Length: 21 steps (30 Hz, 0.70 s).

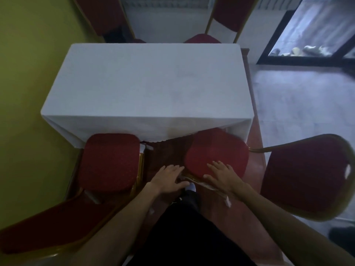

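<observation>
A red padded chair (217,150) with a gold frame stands at the near right corner of the table (146,83). It is turned sideways, with its back (307,177) pointing right. My right hand (221,174) rests flat on the near part of the seat, fingers spread. My left hand (169,178) lies with straight fingers against the seat's near left edge, beside the gold frame. Neither hand holds anything. A white cloth covers the table top, and part of the seat sits under its hanging edge.
A second red chair (111,162) is tucked in at the table's near left, its back (48,227) toward me. Two more red chairs (201,38) stand on the far side. A yellow-green wall (23,93) runs along the left. Grey floor (307,102) and a glass door (317,25) lie to the right.
</observation>
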{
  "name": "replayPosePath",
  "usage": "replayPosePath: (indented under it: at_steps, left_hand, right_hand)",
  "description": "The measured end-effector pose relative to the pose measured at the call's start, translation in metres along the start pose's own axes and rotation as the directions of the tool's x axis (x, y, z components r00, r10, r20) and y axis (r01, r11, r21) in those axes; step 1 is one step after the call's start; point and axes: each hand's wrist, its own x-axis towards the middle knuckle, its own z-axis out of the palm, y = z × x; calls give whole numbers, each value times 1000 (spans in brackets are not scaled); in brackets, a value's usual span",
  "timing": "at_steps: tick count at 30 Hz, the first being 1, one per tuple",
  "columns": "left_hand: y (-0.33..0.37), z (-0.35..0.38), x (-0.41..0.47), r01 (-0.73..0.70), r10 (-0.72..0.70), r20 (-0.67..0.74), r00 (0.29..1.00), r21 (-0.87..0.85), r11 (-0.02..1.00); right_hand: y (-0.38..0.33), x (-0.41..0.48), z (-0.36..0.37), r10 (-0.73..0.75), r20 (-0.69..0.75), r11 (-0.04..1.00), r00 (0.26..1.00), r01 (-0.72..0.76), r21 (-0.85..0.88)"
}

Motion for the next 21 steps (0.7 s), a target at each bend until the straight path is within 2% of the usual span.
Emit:
replayPosePath:
  at_steps: [12, 21]
  left_hand:
    - [80, -7, 71, 90, -87, 32, 996, -73, 993]
    - [189, 37, 101, 247, -254, -11, 967, -205, 947]
  right_hand:
    - [88, 27, -50, -11, 125, 998, 992, 18, -59]
    - [185, 3, -69, -176, 199, 954, 964, 216, -206]
